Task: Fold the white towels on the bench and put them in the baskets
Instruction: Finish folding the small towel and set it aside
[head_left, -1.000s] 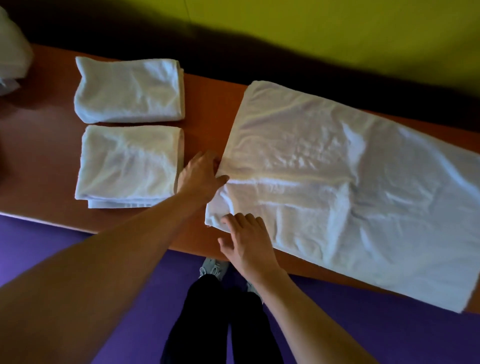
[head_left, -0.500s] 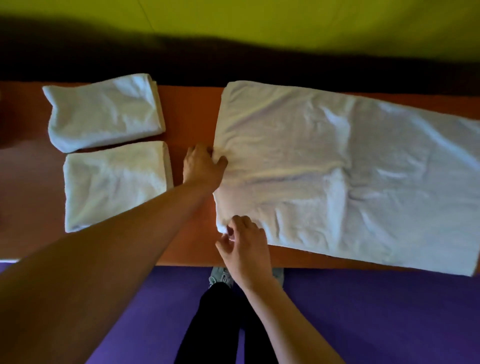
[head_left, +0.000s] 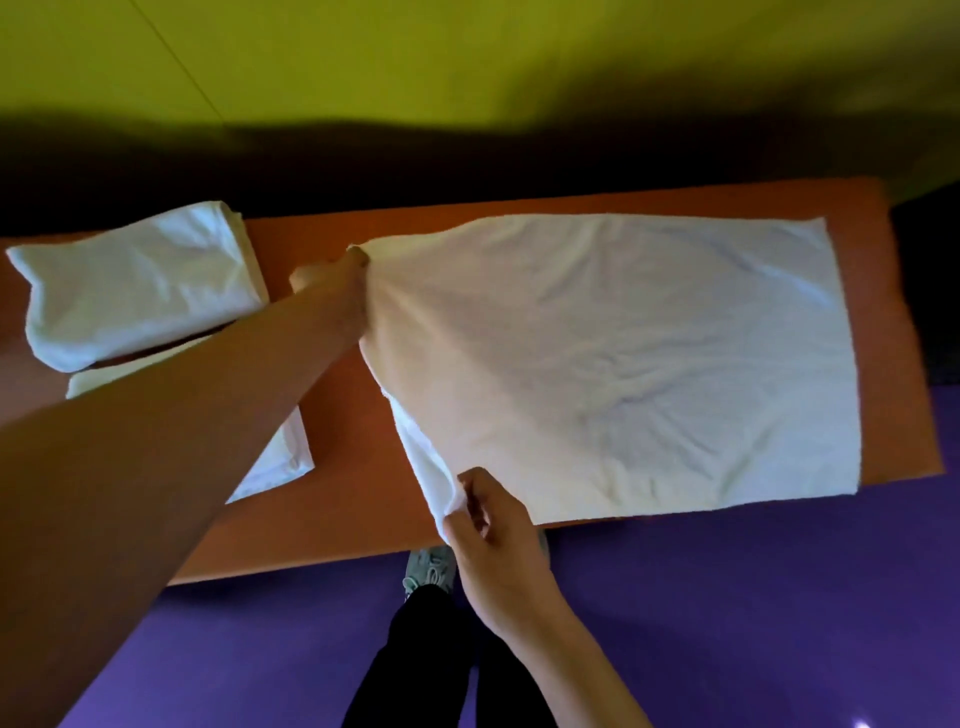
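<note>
Already lifted at its left edge, large white towel (head_left: 649, 353) spread rightward from both hands across orange bench (head_left: 332, 467); far corner pinched by left hand (head_left: 343, 280); near corner pinched by right hand (head_left: 488, 535); two folded towels (head_left: 140, 291) left of left forearm.

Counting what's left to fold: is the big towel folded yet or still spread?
Spread: the big towel lies open on the bench, its left edge lifted by both hands.

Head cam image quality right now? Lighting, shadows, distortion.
Head view: dim, warm lighting; a broad dark shadow falls behind the bench; wide-angle lens bows the bench edges; the spread towel is softly lit with no glare; left hand slightly soft, right hand sharper.
</note>
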